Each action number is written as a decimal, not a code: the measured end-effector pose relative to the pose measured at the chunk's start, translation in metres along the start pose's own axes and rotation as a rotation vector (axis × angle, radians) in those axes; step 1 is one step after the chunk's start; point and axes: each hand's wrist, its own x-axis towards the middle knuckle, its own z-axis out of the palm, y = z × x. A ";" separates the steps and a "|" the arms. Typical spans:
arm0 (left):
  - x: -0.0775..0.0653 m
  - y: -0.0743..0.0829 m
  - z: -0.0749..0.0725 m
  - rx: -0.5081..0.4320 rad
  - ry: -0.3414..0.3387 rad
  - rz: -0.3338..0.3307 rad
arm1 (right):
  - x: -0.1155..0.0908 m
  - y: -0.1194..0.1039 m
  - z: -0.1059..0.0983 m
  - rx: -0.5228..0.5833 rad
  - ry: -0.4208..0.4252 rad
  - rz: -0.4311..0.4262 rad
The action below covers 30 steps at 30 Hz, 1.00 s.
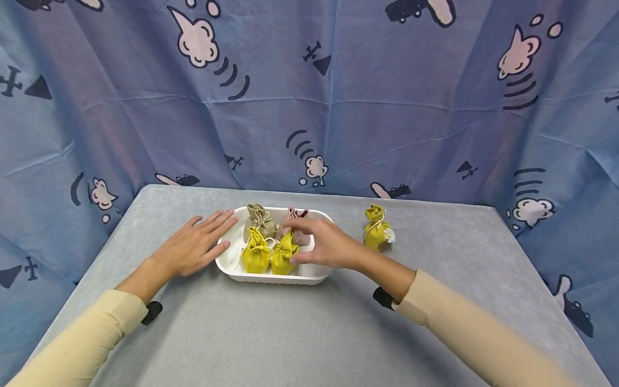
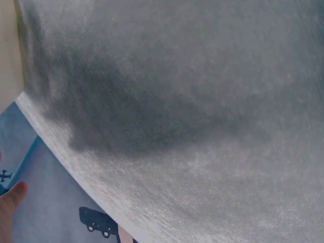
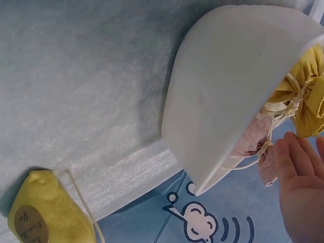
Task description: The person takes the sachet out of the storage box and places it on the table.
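Note:
My left hand [image 1: 193, 246] lies with straight, spread fingers at the left end of a white tray [image 1: 227, 269], fingertips at the rim. My right hand [image 1: 329, 243] reaches over the tray's right side, thumb and fingers apart around a yellow drawstring pouch [image 1: 284, 257]. In the right wrist view its fingers [image 3: 287, 162] are beside the yellow pouch [image 3: 309, 109] and a pink pouch [image 3: 253, 136]; no firm hold shows. Another yellow pouch [image 1: 256, 255] and a khaki pouch [image 1: 260, 221] share the tray. The pink pouch [image 1: 301, 237] is partly hidden behind the right hand.
One more yellow pouch [image 1: 376, 231], with a white flower, stands on the grey table [image 1: 290, 328] right of the tray. A blue patterned curtain [image 1: 271, 107] hangs behind the table. The left wrist view shows mostly tabletop [image 2: 212, 187] and shadow.

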 end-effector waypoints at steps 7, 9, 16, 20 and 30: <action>0.000 0.001 0.002 -0.004 0.014 0.003 | 0.000 0.001 0.004 -0.017 -0.039 -0.003; 0.000 0.001 0.002 -0.004 0.011 0.001 | 0.001 0.000 0.005 -0.010 -0.054 0.009; 0.000 0.001 0.002 -0.006 0.008 -0.001 | 0.002 0.000 0.008 0.058 -0.065 0.024; 0.001 0.001 0.003 -0.003 0.012 0.005 | 0.003 0.000 0.010 0.127 -0.057 0.007; 0.000 0.000 0.001 -0.003 0.002 -0.005 | 0.007 -0.006 0.013 0.187 -0.053 0.007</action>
